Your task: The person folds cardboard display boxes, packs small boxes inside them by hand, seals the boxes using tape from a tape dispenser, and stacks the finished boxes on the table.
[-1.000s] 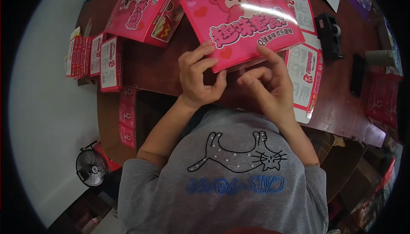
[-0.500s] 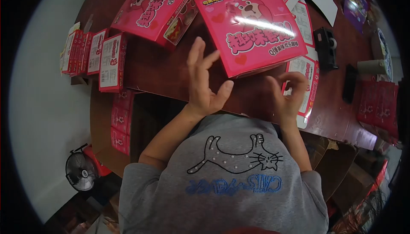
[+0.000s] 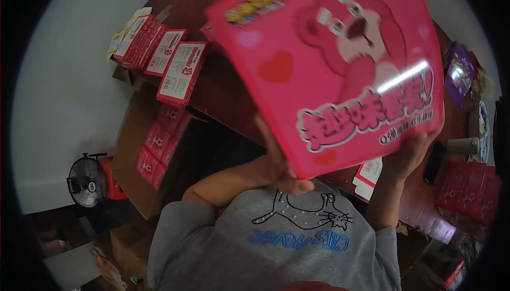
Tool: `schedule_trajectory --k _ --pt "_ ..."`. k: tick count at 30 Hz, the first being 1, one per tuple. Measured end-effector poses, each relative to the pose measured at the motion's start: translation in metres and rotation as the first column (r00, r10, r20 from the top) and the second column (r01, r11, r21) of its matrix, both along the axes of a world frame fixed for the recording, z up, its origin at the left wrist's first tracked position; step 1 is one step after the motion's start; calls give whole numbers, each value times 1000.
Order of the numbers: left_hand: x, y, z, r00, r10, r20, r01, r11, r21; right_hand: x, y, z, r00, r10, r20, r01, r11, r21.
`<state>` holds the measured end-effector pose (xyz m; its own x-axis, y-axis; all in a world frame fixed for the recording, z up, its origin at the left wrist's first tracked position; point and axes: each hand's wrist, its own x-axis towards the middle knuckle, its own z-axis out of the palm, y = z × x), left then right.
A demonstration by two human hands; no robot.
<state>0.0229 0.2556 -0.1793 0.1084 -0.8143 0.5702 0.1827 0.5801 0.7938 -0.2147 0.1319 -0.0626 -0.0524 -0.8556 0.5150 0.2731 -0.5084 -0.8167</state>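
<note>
A large pink box (image 3: pixel 350 99) with a bear, hearts and Chinese lettering on its lid is raised close to the camera, tilted. My left hand (image 3: pixel 281 166) grips its lower left corner, thumb below the edge and the other fingers partly hidden along the side. At the lower right edge, my right hand (image 3: pixel 406 155) holds the box too, its fingertips mostly behind it. Below the box, part of a flat white-and-pink carton (image 3: pixel 370 173) shows on the table near my right hand.
Small pink cartons (image 3: pixel 183 73) stand in a row at the table's left edge. An open cardboard box (image 3: pixel 133 153) below holds pink packs (image 3: pixel 159 142). To the right are a black phone-like object (image 3: pixel 434 163), a roll (image 3: pixel 462 146) and pink packs (image 3: pixel 467 190). A fan (image 3: pixel 87 182) stands at left.
Both hands, apart from the box and unclosed before, have taken hold of it. The box has come up off the table towards the camera. The view has shifted.
</note>
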Motion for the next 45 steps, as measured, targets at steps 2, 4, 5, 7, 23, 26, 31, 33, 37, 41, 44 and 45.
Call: schedule_trajectory --k 2,4,5,7,23,26,31,33,37,41,44,45 --pt "30 3 -23 987 15 -158 -39 988 -148 43 -19 39 985 173 -25 -174 983 -65" --pt "55 -19 6 964 189 -189 -226 953 -200 90 -50 64 950 285 -127 -299 949 -104" --pt "60 -45 45 918 371 -141 -392 901 -184 115 -65 72 918 383 -102 -391 917 -75" --pt "48 -98 85 799 542 -261 -599 752 -274 148 -93 74 888 372 -269 -361 928 91" --pt "86 -94 24 628 712 312 -755 656 23 -33 -262 -123 -425 -200 -883 -102 980 -173" --pt "85 -83 27 366 845 390 -777 508 -371 -32 -254 -90 -262 10 -965 -26 1000 17" --pt "55 -75 41 360 844 398 -620 535 -574 -33 -243 -78 -356 280 -891 -91 939 331" --pt "43 -72 41 370 824 429 -598 565 -569 -36 -248 -71 -316 260 -913 -145 937 317" --pt "17 -73 46 428 762 486 -469 647 -602 -39 -285 19 214 324 -921 -120 945 305" --pt "-27 -84 65 536 577 616 -192 794 -576 -38 -230 193 756 104 -646 106 955 277" --pt "-55 -94 76 578 516 632 -63 800 -596 -137 -300 232 700 66 -711 95 978 183" --pt "-62 -100 82 585 523 620 -72 795 -603 -192 -328 249 673 41 -738 96 985 143"
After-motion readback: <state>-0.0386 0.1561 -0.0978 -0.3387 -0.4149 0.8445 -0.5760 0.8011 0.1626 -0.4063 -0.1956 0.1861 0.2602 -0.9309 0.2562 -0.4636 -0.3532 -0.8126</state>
